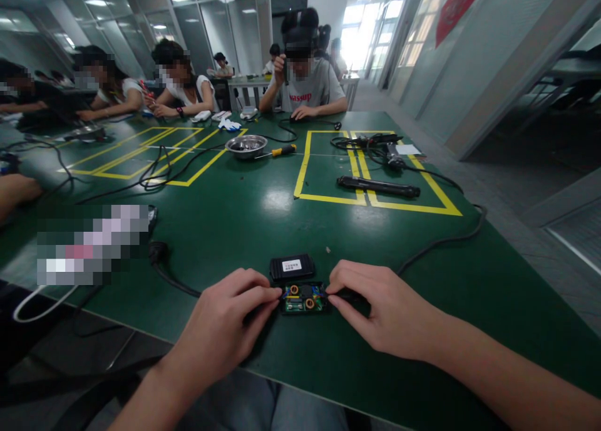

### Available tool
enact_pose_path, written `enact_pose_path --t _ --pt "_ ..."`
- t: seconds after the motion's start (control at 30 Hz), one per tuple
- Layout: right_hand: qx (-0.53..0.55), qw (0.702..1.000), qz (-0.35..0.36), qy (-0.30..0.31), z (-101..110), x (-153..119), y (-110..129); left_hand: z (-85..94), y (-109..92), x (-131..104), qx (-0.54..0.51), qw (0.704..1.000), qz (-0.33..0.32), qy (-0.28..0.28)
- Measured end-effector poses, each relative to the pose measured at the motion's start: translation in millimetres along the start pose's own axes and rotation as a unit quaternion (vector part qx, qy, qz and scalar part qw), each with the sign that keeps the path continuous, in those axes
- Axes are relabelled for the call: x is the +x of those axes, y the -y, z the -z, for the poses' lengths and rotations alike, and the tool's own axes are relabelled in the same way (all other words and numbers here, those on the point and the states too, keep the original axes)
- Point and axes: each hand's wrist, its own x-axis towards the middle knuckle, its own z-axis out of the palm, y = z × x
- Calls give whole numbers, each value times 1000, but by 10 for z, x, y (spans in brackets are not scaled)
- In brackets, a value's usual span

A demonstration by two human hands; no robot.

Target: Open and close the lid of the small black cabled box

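A small black case (pixel 303 312) lies open on the green table in front of me, with a green circuit board (pixel 295 306) and copper-wound coils inside it. My left hand (pixel 237 309) pinches the cable where it enters the left end of the case; the fingertips hide the exact grip. At the opposite end, my right hand (pixel 370 299) has thumb and forefinger closed on the other black cable (pixel 353 295), beside blue wires. Just beyond the case rests its black ribbed cover (pixel 300 265), bearing a white label.
A plug (pixel 158 252) lies left of my hands, near a blurred-out object (pixel 94 246). Farther off are a metal bowl (pixel 246 146), a screwdriver (pixel 283 150), a black tube (pixel 378 186) and cables within yellow tape (pixel 323 198). A person (pixel 305 80) sits opposite.
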Motion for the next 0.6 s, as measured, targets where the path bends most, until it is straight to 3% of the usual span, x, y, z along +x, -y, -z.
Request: enact_pose_path --t 0.13,0.3,0.47,0.6 --pt "3 1000 -5 -1 5 5 2 38 -18 37 10 1000 -8 13" --pt "-17 1000 -8 -1 10 25 11 22 -61 247 34 999 7 -1" --pt "-18 1000 -4 -11 -26 27 -14 -46 101 416 46 995 59 67" --pt "-11 1000 -17 -5 -38 21 -20 2 214 371 72 991 106 42"
